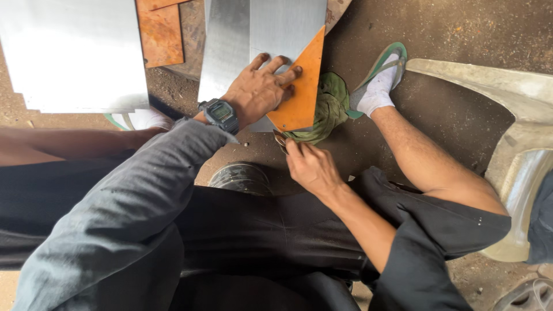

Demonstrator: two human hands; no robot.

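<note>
Orange triangle [299,86] lies on the sheet [259,34], left hand [259,89] flat on it, fingers spread; right hand [311,167] below pinches snips [280,141].

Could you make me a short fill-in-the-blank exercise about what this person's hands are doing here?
1. The left hand presses flat on an orange template shaped like a ____.
2. The template lies on a sheet of grey ____.
3. On the left wrist sits a dark digital ____.
4. The right hand sits just below a crumpled ____ cloth.

Missing words: triangle; metal; watch; green
</note>
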